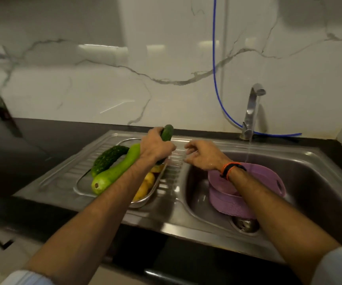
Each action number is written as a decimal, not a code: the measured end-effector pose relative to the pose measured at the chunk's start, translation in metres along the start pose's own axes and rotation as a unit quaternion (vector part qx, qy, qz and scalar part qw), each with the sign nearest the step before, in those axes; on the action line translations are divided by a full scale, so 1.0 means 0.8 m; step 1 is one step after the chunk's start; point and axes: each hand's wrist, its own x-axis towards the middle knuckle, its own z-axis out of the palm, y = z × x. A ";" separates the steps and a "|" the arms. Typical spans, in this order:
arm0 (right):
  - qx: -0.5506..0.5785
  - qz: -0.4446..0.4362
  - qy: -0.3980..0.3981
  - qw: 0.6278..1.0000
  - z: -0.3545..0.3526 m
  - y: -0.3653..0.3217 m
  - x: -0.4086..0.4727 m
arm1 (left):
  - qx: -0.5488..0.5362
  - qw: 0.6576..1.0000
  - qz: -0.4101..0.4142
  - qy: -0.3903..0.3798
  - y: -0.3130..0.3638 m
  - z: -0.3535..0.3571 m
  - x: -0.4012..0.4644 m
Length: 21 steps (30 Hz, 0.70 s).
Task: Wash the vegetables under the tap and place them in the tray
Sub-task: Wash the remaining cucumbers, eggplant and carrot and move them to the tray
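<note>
1. Head view: the left hand has its grip wrapped round a dark cucumber, held above the steel tray on the sink's drainboard.
2. The right hand hangs loose, holding nothing.
3. A bitter gourd, a bottle gourd and yellow pieces already lie in the tray.
4. The tap runs; the job seems well along.

A dark green cucumber shows at the centre of the frame. To its lower left lie a dark green, bumpy bitter gourd and a pale green, curved bottle gourd, with yellow fruits beside them in a silver steel tray. At right, a purple plastic basket sits in the grey steel sink. An orange-and-black wristband and a blue hose stand out against the white, grey-veined marble wall. The countertop at left is black.
</note>
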 end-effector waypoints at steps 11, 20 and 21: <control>-0.010 -0.072 -0.015 0.997 0.055 -0.081 0.009 | 0.221 0.975 -0.012 -0.004 -0.059 -0.091 0.025; 0.011 -0.064 -0.021 0.998 0.060 -0.081 -0.005 | 0.235 0.971 0.018 -0.028 -0.089 -0.092 0.020; 0.020 -0.063 -0.020 0.998 0.057 -0.082 -0.007 | 0.233 0.972 0.018 -0.028 -0.088 -0.093 0.020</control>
